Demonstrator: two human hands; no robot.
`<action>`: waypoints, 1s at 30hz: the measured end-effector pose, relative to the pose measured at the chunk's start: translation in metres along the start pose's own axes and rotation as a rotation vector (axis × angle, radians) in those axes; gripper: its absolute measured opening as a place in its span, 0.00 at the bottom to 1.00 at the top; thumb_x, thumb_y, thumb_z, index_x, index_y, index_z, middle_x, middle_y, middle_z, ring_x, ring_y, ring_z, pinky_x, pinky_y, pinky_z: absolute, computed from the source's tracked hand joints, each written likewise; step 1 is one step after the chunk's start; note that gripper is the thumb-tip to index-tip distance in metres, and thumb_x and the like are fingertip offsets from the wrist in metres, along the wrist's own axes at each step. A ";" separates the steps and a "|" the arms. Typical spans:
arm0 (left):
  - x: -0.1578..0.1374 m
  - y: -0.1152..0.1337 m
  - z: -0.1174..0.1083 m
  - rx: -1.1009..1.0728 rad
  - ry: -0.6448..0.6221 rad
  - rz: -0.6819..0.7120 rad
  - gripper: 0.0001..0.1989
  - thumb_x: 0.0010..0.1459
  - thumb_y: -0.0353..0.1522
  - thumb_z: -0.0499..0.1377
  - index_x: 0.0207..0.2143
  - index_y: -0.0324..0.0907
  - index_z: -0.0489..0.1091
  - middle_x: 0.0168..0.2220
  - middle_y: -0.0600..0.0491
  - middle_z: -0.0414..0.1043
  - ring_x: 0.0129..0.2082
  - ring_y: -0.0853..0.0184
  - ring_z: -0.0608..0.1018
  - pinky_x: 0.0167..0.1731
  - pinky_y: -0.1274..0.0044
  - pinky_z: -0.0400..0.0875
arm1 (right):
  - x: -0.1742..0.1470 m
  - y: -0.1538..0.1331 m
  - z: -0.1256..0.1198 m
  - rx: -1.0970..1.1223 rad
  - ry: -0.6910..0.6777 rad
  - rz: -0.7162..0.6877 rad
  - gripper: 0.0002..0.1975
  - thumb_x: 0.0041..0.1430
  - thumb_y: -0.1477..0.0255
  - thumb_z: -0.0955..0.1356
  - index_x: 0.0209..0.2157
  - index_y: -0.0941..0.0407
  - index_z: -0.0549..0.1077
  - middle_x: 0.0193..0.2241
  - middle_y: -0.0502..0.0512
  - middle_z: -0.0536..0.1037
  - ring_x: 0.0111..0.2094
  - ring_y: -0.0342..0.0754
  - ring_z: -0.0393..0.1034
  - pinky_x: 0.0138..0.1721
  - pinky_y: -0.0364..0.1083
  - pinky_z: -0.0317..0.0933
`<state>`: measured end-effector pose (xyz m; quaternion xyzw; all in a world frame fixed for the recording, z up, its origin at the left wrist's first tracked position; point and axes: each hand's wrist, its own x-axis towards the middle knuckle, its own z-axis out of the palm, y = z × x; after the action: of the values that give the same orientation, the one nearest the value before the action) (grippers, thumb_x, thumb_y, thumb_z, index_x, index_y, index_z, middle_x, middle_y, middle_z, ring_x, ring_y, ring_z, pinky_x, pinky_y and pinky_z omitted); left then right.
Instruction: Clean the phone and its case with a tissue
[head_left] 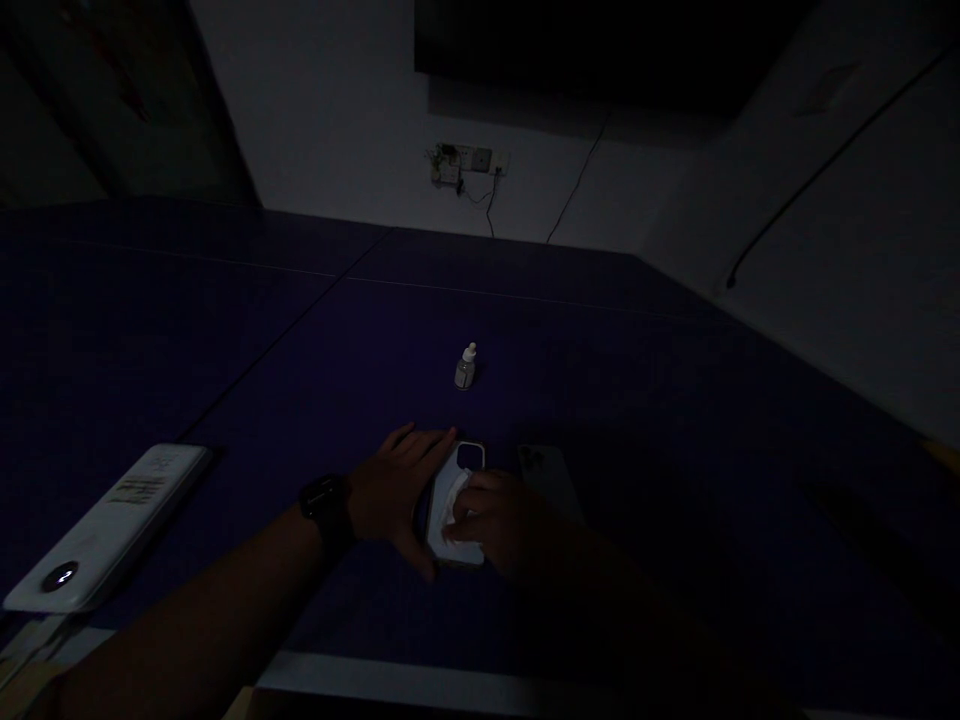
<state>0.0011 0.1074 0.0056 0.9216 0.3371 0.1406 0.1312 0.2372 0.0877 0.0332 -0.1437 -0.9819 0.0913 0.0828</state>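
A pale phone case [442, 500] with a camera cutout lies on the dark blue table, in front of me. My left hand [401, 485], wearing a black watch on its wrist, rests along the case's left edge with fingers stretched and thumb apart. Pressed onto the case, my right hand [495, 520] has its fingers bent round a white tissue or cloth [456, 492]. Just right of the case, a dark phone [553, 475] with several camera lenses lies back side up, partly covered by my right hand and forearm.
A small dropper bottle [465, 370] with a white top stands beyond the case. At the left lies a white power bank [112, 525] with a cable at its near end. Wall sockets [469, 160] and a black screen [600, 50] are at the back. The room is dim.
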 end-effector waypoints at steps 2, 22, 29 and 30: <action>0.000 0.000 0.001 -0.003 0.009 0.002 0.78 0.32 0.68 0.65 0.73 0.39 0.31 0.69 0.31 0.52 0.65 0.36 0.62 0.66 0.47 0.40 | -0.001 0.000 -0.001 0.010 -0.023 -0.025 0.11 0.65 0.76 0.68 0.45 0.51 0.80 0.42 0.52 0.81 0.43 0.50 0.69 0.47 0.50 0.61; 0.001 0.001 0.000 -0.002 -0.009 -0.006 0.78 0.32 0.70 0.63 0.73 0.38 0.33 0.69 0.30 0.53 0.66 0.37 0.61 0.67 0.48 0.38 | 0.000 0.013 0.006 -0.130 0.170 0.119 0.11 0.68 0.77 0.66 0.48 0.56 0.78 0.43 0.58 0.80 0.43 0.51 0.70 0.45 0.49 0.63; 0.001 0.001 -0.001 -0.008 -0.003 -0.010 0.78 0.31 0.69 0.64 0.73 0.39 0.32 0.69 0.31 0.54 0.66 0.37 0.61 0.66 0.48 0.40 | 0.004 0.011 0.012 -0.139 0.175 0.135 0.10 0.67 0.75 0.69 0.49 0.58 0.77 0.43 0.59 0.80 0.44 0.52 0.69 0.45 0.50 0.63; 0.001 0.001 -0.001 -0.010 0.004 -0.005 0.78 0.32 0.69 0.64 0.73 0.40 0.32 0.69 0.31 0.53 0.66 0.37 0.62 0.66 0.48 0.40 | 0.004 0.012 0.012 -0.133 0.175 0.138 0.09 0.67 0.75 0.68 0.47 0.58 0.78 0.42 0.58 0.80 0.43 0.52 0.69 0.44 0.50 0.62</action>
<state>0.0018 0.1077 0.0065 0.9199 0.3388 0.1436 0.1355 0.2345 0.0980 0.0197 -0.2236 -0.9626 0.0188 0.1518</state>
